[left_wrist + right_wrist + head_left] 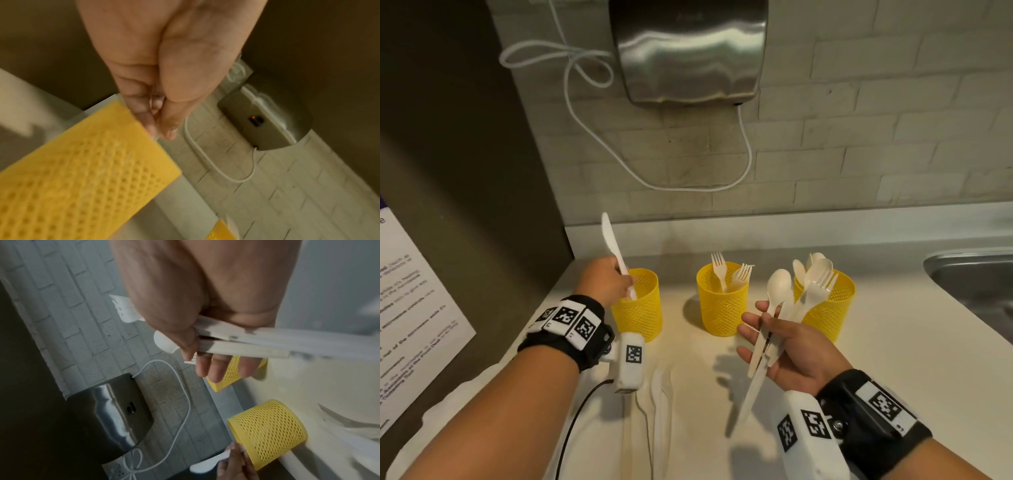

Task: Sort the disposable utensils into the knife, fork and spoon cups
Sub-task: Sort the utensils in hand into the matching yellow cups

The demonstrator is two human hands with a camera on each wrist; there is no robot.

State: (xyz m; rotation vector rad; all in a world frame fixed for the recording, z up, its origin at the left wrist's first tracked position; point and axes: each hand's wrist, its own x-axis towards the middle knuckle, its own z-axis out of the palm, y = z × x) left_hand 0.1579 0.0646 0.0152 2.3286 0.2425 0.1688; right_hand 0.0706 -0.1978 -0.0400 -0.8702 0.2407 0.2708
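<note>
White plastic knife (612,247) is in the left hand (607,281), pinched by the handle between thumb and fingertips, blade up and tilted slightly left. Its handle end sits inside the mouth of the left yellow mesh cup (637,308), near the rim. Left forearm reaches forward from lower left, wrist above the counter (893,359), knuckles over the cup's near-left rim. In the left wrist view the fingers (144,112) are curled tight together against the thumb, cup wall just beside them; knife itself is barely visible there.

Right hand (787,349) is palm-up, in front of and between the middle and right cups. Thumb presses a bundle of utensils (774,329) across the palm: a spoon (779,286), a fork (820,284), and at least one more handle; the other fingers are loosely extended beneath. The right wrist view shows the thumb clamping the handles against the fingers.

Middle cup (722,301) holds forks, tines up. Right cup (828,308) holds spoons, bowls up, partly hidden behind the held bundle.

More white utensils (661,394) lie on the counter, between the forearms. Steel sink (976,284) at far right, wall-mounted metal hand dryer (688,48) above with a white cord (592,137) looping down the brick wall. Printed sheet (410,308) on the left panel.
</note>
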